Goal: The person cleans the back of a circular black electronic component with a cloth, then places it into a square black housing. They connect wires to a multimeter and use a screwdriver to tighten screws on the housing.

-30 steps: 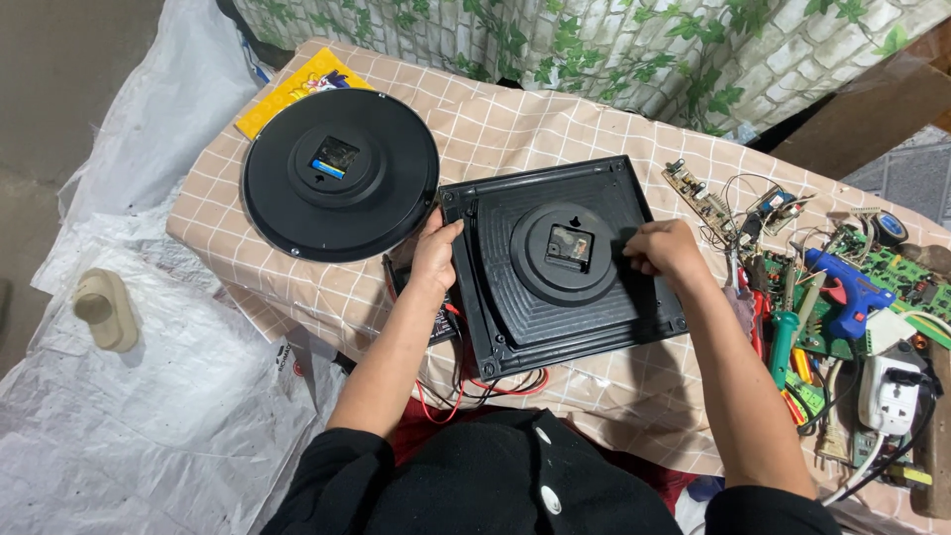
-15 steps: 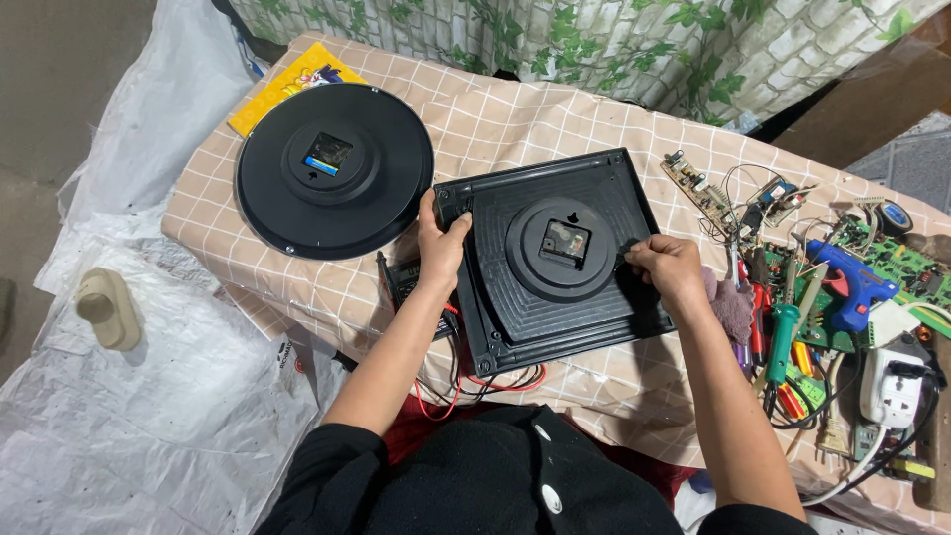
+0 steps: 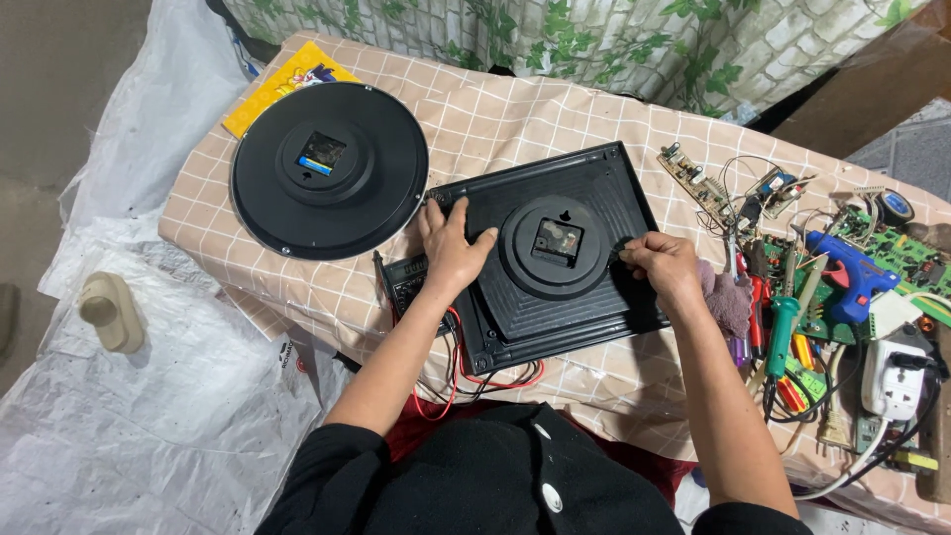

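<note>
Nearby, a round black plastic clock back (image 3: 329, 170) and scattered tools (image 3: 792, 327) flank the square black plastic clock back (image 3: 555, 253), lying face-down and slightly skewed; left hand (image 3: 448, 243) presses flat and open on it, right hand (image 3: 664, 267) curls, pinching its right edge.

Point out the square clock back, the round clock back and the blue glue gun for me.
Square clock back (image 3: 594, 198): head view, on its bare upper right panel.
Round clock back (image 3: 267, 188): head view, on its flat outer ring.
Blue glue gun (image 3: 852, 272): head view, on the middle of its body.

A flat yellow printed package (image 3: 287, 84) lies at the table's far-left corner, partly under the round black clock back (image 3: 329, 170).
</note>
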